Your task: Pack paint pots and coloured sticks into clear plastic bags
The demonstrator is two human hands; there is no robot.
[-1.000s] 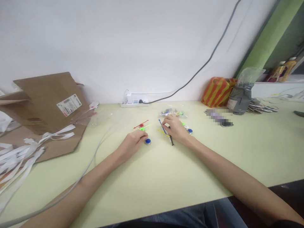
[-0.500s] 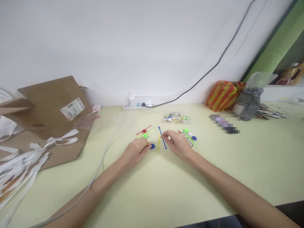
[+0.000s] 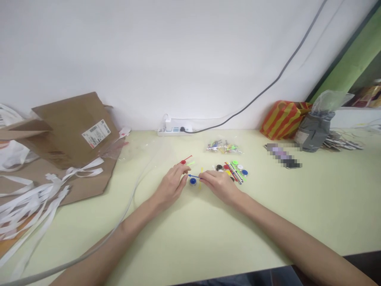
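Observation:
My right hand (image 3: 218, 183) pinches the tail end of a blue arrow (image 3: 194, 176), which points left just above a round blue base (image 3: 193, 181) on the table. My left hand (image 3: 172, 186) is beside the arrow's tip, thumb and fingertips apart, holding nothing. Behind my left fingers lies a red arrow with its round base (image 3: 183, 162), partly covered, as is a green arrow (image 3: 192, 163). A yellow arrow (image 3: 200, 185) lies under my right fingertips. Right of that hand are several loose arrows (image 3: 235, 172) and round bases, among them a blue one (image 3: 244, 172).
Clear bags of small coloured parts (image 3: 224, 147) lie near the wall, by a power strip (image 3: 175, 132). A cardboard box (image 3: 71, 131) and white strips (image 3: 44, 198) fill the left. A pale cable (image 3: 127, 206) crosses my left arm. A striped bag (image 3: 281, 119) stands back right.
My right hand has picked up the blue arrow from the table and turned it to point left over the blue base. My left fingers have come off that base and opened.

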